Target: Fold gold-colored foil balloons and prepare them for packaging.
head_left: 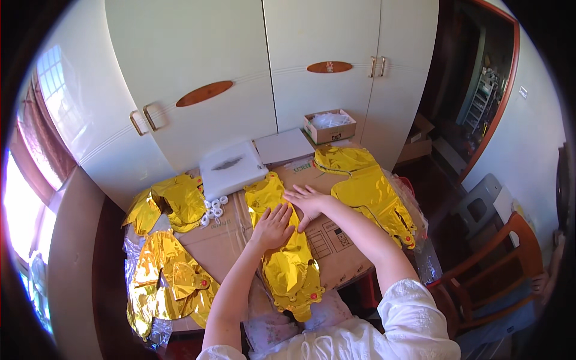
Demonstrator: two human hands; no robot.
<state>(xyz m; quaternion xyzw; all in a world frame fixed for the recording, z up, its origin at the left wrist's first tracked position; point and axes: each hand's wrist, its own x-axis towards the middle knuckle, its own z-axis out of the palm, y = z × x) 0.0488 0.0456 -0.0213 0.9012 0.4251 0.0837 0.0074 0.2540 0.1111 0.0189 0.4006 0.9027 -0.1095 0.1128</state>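
Note:
A flat gold foil balloon (287, 264) lies along the middle of a brown cardboard sheet (336, 240) in front of me. My left hand (275, 225) rests palm down on its middle, fingers spread. My right hand (308, 201) presses flat on the balloon's upper right edge, just beside the left hand. Neither hand grips anything.
More gold foil balloons lie at the right (372, 192), upper left (174, 204) and lower left (165, 276). Small white rings (213, 211), a white foam block (231, 168), a white board (284, 146) and an open carton (330, 126) sit behind. White cupboards stand beyond; a wooden chair (510, 264) at right.

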